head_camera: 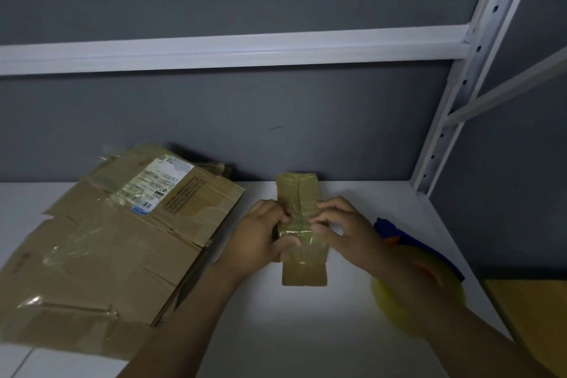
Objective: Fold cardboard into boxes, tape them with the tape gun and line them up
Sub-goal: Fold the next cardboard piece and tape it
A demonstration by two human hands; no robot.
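Note:
A small, narrow piece of flattened cardboard (302, 270), covered with shiny clear tape, lies on the white shelf (291, 331) at the middle. My left hand (260, 236) grips its left edge with curled fingers. My right hand (340, 227) pinches its right edge near the taped middle. The blue tape gun (429, 252) with its yellowish tape roll (389, 301) lies on the shelf to the right, partly hidden behind my right forearm. A stack of large flattened cardboard boxes (107, 255) with a white shipping label sits at the left.
The grey back wall (276, 120) stands close behind the shelf. A white perforated shelf upright (454, 95) rises at the right, with a white crossbar (230, 50) overhead. A yellow-brown surface (534, 316) shows at the lower right.

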